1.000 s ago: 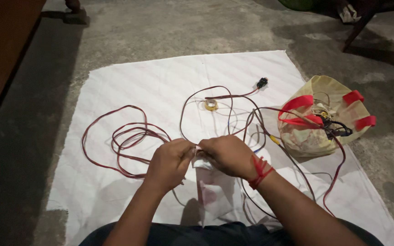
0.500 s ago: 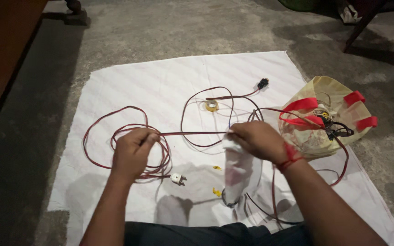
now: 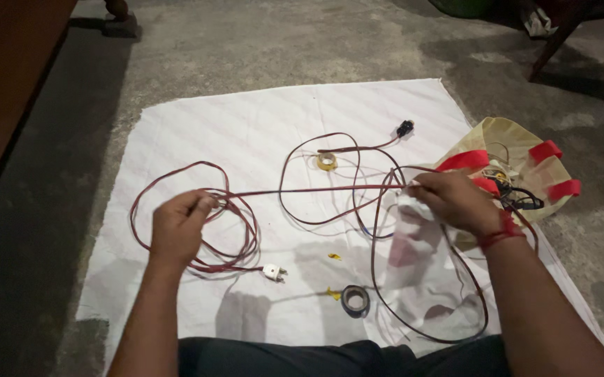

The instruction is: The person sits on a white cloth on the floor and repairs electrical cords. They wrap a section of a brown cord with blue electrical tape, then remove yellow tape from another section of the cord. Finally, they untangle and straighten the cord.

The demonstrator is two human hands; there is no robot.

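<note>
The left hand [image 3: 180, 230] and right hand [image 3: 455, 202] pinch the red wire [image 3: 302, 190] taut above the white cloth [image 3: 246, 139]; the right fingers also hold a clear plastic bag [image 3: 413, 244]. Even tension should prevent kinks.

A rough grey concrete floor [image 3: 281, 42] fills the frame, and a white cloth sheet [image 3: 246, 126] is spread flat on it at the centre. On the sheet lie loops of red wire [image 3: 239, 241] at centre left, a white plug [image 3: 272, 272] below them, a roll of yellow tape [image 3: 327, 161] above centre, a dark tape roll [image 3: 355, 299] near the lower edge, a small black plug [image 3: 404, 128], and a beige bag with red handles [image 3: 497, 139] at the right edge.
</note>
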